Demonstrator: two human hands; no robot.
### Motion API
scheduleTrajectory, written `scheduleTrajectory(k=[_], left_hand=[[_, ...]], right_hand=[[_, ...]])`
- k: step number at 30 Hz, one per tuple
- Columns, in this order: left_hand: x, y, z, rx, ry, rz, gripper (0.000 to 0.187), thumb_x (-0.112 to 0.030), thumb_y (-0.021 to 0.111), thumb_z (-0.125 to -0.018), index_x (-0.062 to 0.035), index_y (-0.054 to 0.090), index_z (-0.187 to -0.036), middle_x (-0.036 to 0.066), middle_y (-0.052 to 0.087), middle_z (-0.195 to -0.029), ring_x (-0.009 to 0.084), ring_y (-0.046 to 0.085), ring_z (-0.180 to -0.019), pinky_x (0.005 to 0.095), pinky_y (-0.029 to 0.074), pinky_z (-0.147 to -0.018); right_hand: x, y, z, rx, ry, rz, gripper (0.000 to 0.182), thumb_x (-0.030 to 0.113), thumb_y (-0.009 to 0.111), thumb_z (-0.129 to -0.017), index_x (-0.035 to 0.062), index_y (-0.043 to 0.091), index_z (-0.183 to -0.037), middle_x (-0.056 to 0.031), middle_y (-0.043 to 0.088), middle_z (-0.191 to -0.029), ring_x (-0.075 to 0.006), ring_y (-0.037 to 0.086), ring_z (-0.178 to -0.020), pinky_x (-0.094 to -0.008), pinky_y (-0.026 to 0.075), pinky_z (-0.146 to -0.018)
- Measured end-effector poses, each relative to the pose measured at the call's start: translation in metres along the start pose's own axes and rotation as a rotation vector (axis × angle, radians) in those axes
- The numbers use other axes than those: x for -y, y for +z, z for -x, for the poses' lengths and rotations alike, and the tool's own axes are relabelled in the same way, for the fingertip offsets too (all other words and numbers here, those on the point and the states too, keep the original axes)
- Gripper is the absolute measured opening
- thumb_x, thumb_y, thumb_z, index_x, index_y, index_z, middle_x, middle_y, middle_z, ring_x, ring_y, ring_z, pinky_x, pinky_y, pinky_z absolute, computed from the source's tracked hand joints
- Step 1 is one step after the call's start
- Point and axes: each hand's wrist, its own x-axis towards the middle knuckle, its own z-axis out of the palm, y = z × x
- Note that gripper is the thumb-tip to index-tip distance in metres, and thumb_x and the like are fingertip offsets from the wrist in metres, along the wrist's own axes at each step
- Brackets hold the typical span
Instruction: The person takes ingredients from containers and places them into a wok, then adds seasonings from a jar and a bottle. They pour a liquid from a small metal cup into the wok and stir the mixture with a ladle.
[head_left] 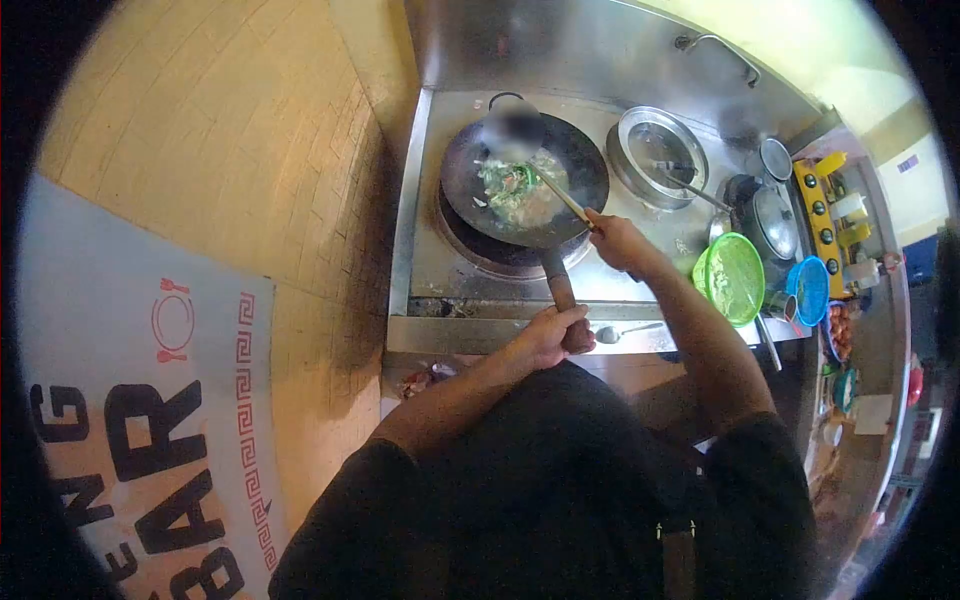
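"Where's the wok [582, 165]?"
"Over the burner [500, 265]; the left hand [546, 338] wraps its handle [561, 288], the right hand [616, 242] clasps a utensil [562, 198]."
"The risk?"
"Pushing too hard could slop food [515, 192] overboard."

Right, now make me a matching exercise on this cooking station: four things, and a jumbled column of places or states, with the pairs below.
1. Left hand
2. Right hand
3. Wok
4. Green plastic basin

A. Over the burner, with food inside
B. To the left of the blue basket in the picture
C. Gripping the wok handle
D. Holding a long-handled cooking utensil

Pairs: 1-C, 2-D, 3-A, 4-B
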Motion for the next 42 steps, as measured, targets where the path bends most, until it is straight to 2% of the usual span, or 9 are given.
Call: scheduleTrajectory(k=[2, 3, 9, 12, 15, 21, 27, 34, 42], left_hand=[[0.001, -0.006, -0.005, 0.056, 0.005, -0.012, 0.019, -0.022, 0.058, -0.093, -0.0028, 0.054, -0.092, 0.01, 0.06, -0.079, 0.0262, 0.064, -0.075, 0.044, 0.056, -0.069], [0.002, -0.01, -0.006, 0.082, 0.008, -0.014, 0.019, -0.021, 0.058, -0.092, -0.0027, 0.054, -0.092, 0.01, 0.06, -0.08, 0.0261, 0.064, -0.076, 0.0441, 0.056, -0.069], [-0.007, 0.0, 0.004, 0.036, -0.051, -0.046, 0.023, -0.023, 0.06, -0.091, -0.0011, 0.052, -0.097, 0.011, 0.06, -0.084, 0.0285, 0.064, -0.08, 0.0484, 0.056, -0.076], [-0.007, 0.004, 0.008, 0.029, -0.044, -0.012, 0.027, -0.024, 0.06, -0.091, -0.0001, 0.051, -0.099, 0.011, 0.06, -0.086, 0.0295, 0.064, -0.081, 0.05, 0.056, -0.078], [-0.003, -0.002, 0.002, 0.011, -0.028, -0.01, 0.023, -0.022, 0.062, -0.09, -0.0008, 0.054, -0.095, 0.009, 0.059, -0.08, 0.0284, 0.064, -0.081, 0.0477, 0.056, -0.075], [0.021, 0.0, -0.021, -0.023, 0.137, 0.01, 0.013, -0.013, 0.061, -0.084, -0.0048, 0.056, -0.075, 0.006, 0.055, -0.066, 0.0227, 0.059, -0.063, 0.039, 0.052, -0.063], [0.029, 0.014, -0.03, -0.103, 0.176, 0.024, 0.015, -0.015, 0.061, -0.082, -0.006, 0.055, -0.072, 0.006, 0.054, -0.063, 0.0206, 0.055, -0.057, 0.0371, 0.049, -0.058], [0.027, 0.024, -0.026, -0.143, 0.184, -0.015, 0.014, -0.014, 0.062, -0.079, -0.0065, 0.053, -0.07, 0.005, 0.054, -0.063, 0.0217, 0.055, -0.056, 0.0383, 0.048, -0.057], [0.022, 0.005, -0.036, -0.066, 0.104, 0.098, 0.011, -0.012, 0.063, -0.08, -0.0082, 0.056, -0.072, 0.005, 0.06, -0.065, 0.0212, 0.058, -0.06, 0.0376, 0.049, -0.067]], right_hand=[[0.041, -0.06, 0.032, 0.193, 0.136, -0.239, 0.046, 0.014, 0.05, -0.088, 0.0064, 0.045, -0.133, -0.018, 0.061, -0.069, -0.0256, 0.063, -0.056, -0.0398, 0.05, -0.05], [0.04, -0.066, 0.042, 0.241, 0.228, -0.398, 0.05, 0.015, 0.052, -0.092, 0.0053, 0.04, -0.139, -0.0025, 0.051, -0.066, -0.0095, 0.047, -0.046, -0.0256, 0.041, -0.039], [0.074, -0.087, 0.099, 0.396, 0.35, -0.598, 0.048, 0.019, 0.051, -0.093, 0.0074, 0.042, -0.139, -0.0001, 0.05, -0.07, -0.0065, 0.047, -0.051, -0.0221, 0.04, -0.04], [0.044, -0.013, 0.08, 0.112, -0.151, -0.078, 0.045, 0.011, 0.049, -0.089, 0.0029, 0.046, -0.134, -0.0238, 0.065, -0.083, -0.036, 0.064, -0.064, -0.0411, 0.051, -0.059], [0.061, -0.016, 0.07, 0.13, 0.094, -0.012, 0.045, 0.008, 0.048, -0.087, 0.0019, 0.047, -0.131, -0.0305, 0.062, -0.09, -0.0447, 0.062, -0.081, -0.0468, 0.049, -0.073], [0.043, -0.098, 0.137, 0.186, -0.042, 0.175, 0.048, 0.009, 0.049, -0.085, 0.0008, 0.043, -0.132, -0.0248, 0.064, -0.078, -0.0412, 0.064, -0.076, -0.0481, 0.051, -0.069], [0.032, -0.06, 0.123, 0.137, -0.01, 0.396, 0.054, 0.007, 0.051, -0.084, 0.014, 0.042, -0.137, -0.0199, 0.064, -0.088, -0.0361, 0.066, -0.075, -0.0439, 0.053, -0.067], [0.031, -0.108, 0.136, -0.076, -0.005, 0.547, 0.036, 0.01, 0.052, -0.085, 0.0143, 0.057, -0.12, -0.0133, 0.067, -0.083, -0.0288, 0.067, -0.071, -0.0408, 0.055, -0.061], [0.032, -0.007, 0.085, -0.103, 0.209, 0.268, 0.044, 0.011, 0.053, -0.082, 0.0248, 0.057, -0.124, -0.0125, 0.066, -0.085, -0.0305, 0.066, -0.08, -0.0431, 0.053, -0.067]])
